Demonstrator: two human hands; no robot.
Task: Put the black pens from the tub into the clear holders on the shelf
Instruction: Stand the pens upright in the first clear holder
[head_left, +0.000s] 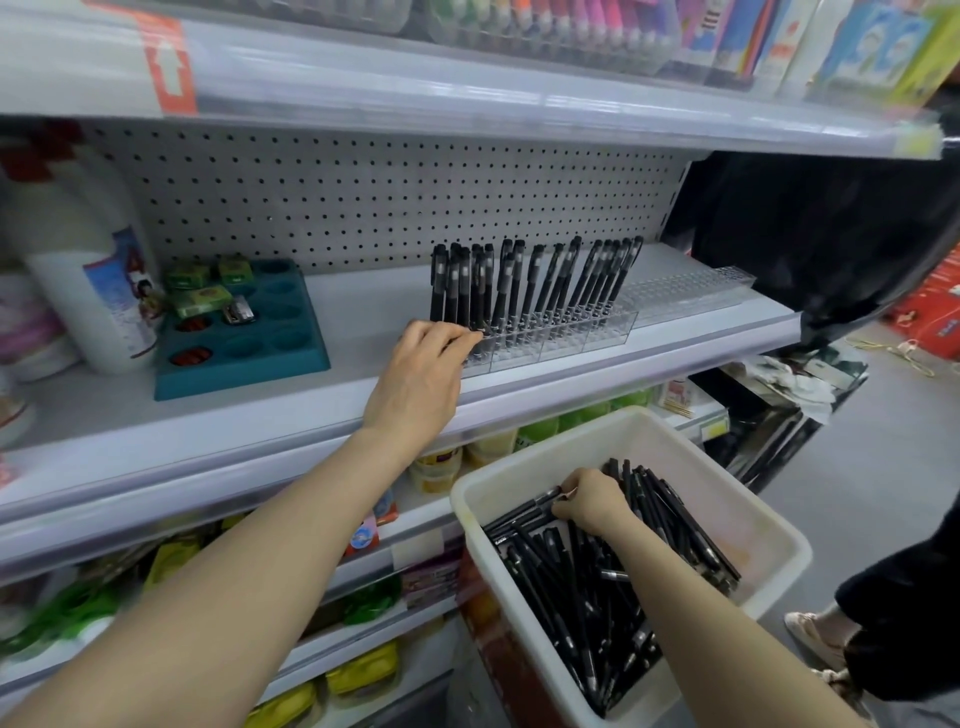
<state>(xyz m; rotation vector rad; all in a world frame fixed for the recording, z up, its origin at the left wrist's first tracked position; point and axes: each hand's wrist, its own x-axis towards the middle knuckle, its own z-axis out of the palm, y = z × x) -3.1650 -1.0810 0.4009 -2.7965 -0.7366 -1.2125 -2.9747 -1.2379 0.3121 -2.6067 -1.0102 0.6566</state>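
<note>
Black pens (597, 571): lying heaped and crisscrossed in the tub, mostly along its length; more of them are standing upright or leaning slightly in the front holder on the shelf
Tub (769, 525): white and rectangular; sitting below and in front of the shelf, to the right
Clear holders (561, 338): the front one is sitting near the shelf's front edge with pens filling its left and middle slots; a second one (685, 291) is lying behind it to the right
Right hand (592, 501): reaching down into the tub; fingers are curling round a few pens at the heap's far end
Left hand (421, 374): stretching up to the front holder's left end; fingertips are bunching together against it; whether they are pinching a pen I cannot tell
Shelf (363, 338): pale grey, backing onto a pegboard (363, 192)
Teal tray (244, 338): sitting left of the holders, carrying small green boxes
White bottle (88, 270): standing at the far left, beside the tray
</note>
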